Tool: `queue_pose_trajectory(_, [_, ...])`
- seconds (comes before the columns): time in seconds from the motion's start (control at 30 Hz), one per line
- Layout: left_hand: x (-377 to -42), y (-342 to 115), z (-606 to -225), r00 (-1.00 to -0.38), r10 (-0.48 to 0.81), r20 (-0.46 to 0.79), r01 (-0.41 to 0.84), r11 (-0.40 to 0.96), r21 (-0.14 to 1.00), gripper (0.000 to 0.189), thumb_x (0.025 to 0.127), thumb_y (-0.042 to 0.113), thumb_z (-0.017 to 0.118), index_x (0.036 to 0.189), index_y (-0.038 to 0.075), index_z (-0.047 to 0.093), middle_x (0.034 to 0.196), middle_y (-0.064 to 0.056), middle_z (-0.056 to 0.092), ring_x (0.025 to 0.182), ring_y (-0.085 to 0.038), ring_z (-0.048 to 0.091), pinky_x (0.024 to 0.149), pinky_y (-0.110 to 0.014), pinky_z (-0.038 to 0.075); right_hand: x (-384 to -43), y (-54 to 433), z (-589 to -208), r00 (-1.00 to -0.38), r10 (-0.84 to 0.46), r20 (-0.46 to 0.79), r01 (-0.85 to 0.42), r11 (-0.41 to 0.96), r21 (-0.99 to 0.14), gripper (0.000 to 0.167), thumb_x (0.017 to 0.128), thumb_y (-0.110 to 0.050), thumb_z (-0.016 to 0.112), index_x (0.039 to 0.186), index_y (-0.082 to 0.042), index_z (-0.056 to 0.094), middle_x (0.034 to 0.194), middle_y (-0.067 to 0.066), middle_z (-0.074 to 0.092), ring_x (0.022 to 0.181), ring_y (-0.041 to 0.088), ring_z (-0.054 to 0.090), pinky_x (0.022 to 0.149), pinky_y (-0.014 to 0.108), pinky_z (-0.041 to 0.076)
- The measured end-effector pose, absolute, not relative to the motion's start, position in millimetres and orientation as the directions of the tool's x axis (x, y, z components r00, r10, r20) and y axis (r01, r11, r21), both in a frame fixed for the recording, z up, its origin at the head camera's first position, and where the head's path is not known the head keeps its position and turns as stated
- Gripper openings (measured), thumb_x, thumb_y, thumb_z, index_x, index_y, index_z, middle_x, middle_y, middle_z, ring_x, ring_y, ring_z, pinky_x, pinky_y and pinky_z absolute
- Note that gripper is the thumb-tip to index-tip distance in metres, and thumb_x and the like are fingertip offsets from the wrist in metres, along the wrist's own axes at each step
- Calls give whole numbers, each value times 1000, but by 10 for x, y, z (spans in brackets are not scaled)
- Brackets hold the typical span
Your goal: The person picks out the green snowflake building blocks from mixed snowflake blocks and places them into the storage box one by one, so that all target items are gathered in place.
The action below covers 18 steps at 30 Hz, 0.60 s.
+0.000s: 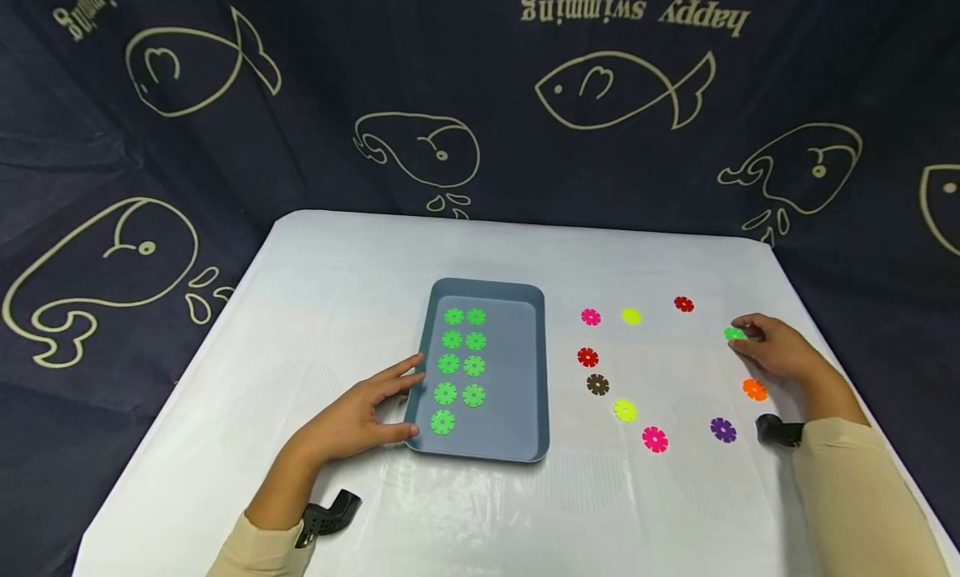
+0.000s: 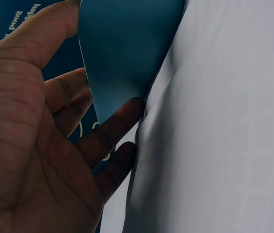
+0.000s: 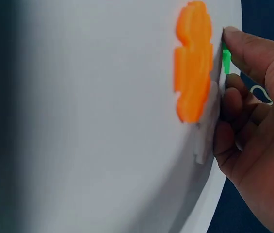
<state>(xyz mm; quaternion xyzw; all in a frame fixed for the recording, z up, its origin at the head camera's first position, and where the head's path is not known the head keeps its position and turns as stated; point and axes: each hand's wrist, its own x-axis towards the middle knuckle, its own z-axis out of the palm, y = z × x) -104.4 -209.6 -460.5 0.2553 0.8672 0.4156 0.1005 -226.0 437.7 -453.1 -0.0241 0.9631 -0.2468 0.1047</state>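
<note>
A grey-blue rectangular tray (image 1: 514,352) lies on the table, with several green notched discs (image 1: 448,363) in two columns along its left half. My left hand (image 1: 356,414) is spread at the tray's left side, thumb and fingertips touching the rim. The left wrist view shows these fingers against the outer tray wall (image 2: 127,43). Over at the table's right, my right hand (image 1: 780,348) pinches a green notched disc (image 1: 733,333) at the tabletop. In the right wrist view that green disc (image 3: 226,60) appears edge-on between thumb and index finger, partly hidden.
Loose notched discs lie between tray and right hand: pink (image 1: 591,317), yellow (image 1: 632,316), red (image 1: 683,304), brown (image 1: 597,384) and purple (image 1: 723,429) among them. An orange disc (image 1: 754,389) sits just in front of the right hand. Dark printed cloth (image 1: 480,85) hangs behind the white table (image 1: 337,260).
</note>
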Motion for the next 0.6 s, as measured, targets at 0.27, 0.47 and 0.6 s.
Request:
queue_pose_trajectory(0.27, [-1040,-2094,-4595,-853,522,35,357,533,767,78,84,49,77,146,10,50,161,11,27,146,-15,25,113,-43,30,-2299,4377,-4584,-976,-82,-203,30,868,-495,43,98,-13,58,130,13,44,117,34,47,103,46,44,94,63,36])
queue_pose_trajectory(0.47, [-1046,-2095,-4597,-851,524,37,360,531,767,78,85,49,76,146,9,50,161,11,28,146,-15,25,113,-44,31,-2293,4361,-4574,-977,-100,-188,5,874,-487,39,98,-11,58,126,12,45,115,35,48,102,46,45,93,62,37])
queue_pose_trajectory(0.6, [-1040,-2099,-4600,-850,526,39,362,529,768,78,85,48,76,146,8,50,161,11,27,146,-15,26,113,-44,31,-2278,4330,-4543,-975,-90,-203,18,880,-475,39,99,-12,57,127,10,43,117,36,47,102,47,45,93,64,36])
